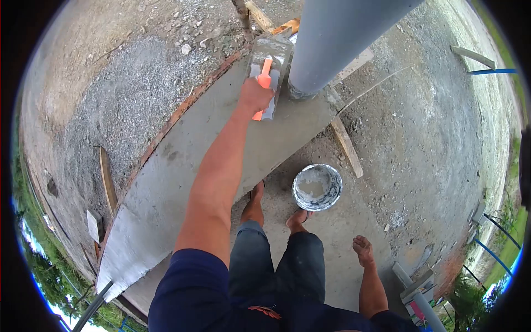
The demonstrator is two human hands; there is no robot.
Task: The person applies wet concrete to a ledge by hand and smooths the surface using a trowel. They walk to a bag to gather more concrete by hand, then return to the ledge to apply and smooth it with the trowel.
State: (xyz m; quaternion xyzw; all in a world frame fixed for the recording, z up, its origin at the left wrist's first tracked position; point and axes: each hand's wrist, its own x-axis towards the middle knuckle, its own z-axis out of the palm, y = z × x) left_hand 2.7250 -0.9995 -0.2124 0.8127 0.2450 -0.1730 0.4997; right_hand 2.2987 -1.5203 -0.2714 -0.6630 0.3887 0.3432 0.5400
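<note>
My left hand (256, 95) is closed around the orange handle of a plastering trowel (266, 67), whose flat metal blade lies on the wet grey cement surface (282, 135). The trowel is near the far end of this strip, just left of a thick grey column (337, 41). My right hand (363, 250) hangs low on the right with its fingers curled in and nothing visible in them. Between the strip and that hand, a round bucket (338, 182) smeared with cement stands by my foot, with some grey mix or water inside.
A board edge (166, 128) borders the strip's left side. Wooden stakes (108, 180) and a loose plank (347, 147) stand or lie nearby. Gravel (124, 83) spreads on the left. At lower left a grey pipe (94, 307) meets the strip; boards (409, 282) lie at lower right.
</note>
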